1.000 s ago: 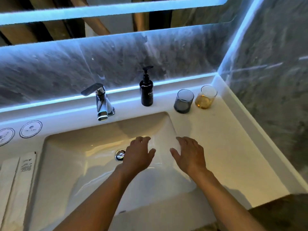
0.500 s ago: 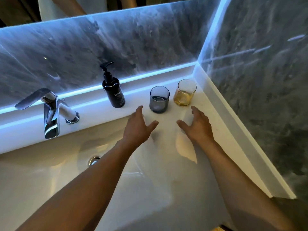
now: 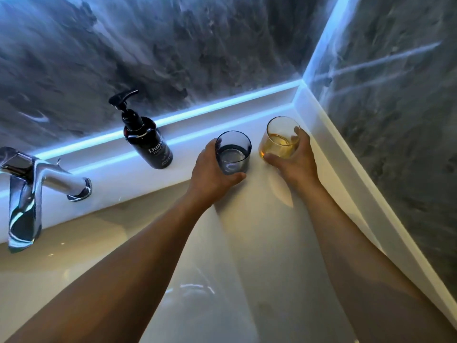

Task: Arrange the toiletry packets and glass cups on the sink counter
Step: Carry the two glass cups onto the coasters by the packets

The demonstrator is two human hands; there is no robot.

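The grey glass cup (image 3: pixel 233 152) stands upright on the white desk (image 3: pixel 249 219), just right of the black pump bottle (image 3: pixel 148 142), and the amber glass cup (image 3: pixel 279 138) stands just beyond it on the side away from the bottle, close to the corner where the two marble walls meet. The two cups are near each other but apart. The left hand (image 3: pixel 212 172) wraps the grey cup low on its wall, thumb across the near side by the base and fingers (image 3: pixel 209 148) curled round the bottle side. The right hand (image 3: pixel 294 162) pinches the amber cup the same way, thumb at the near base, fingers (image 3: pixel 298 133) bent over the far wall near the rim. Whether either cup is off the surface I cannot tell.

Both look thin-walled, rigid and smooth, so probably light, slippery if wet and easily chipped against each other or the wall. A mid-wall grip round the body seems safest, set down flat and gently. No toiletry packets show here. Well beyond the bottle on its other side sits the chrome faucet (image 3: pixel 27 191), above the basin (image 3: pixel 81 256).
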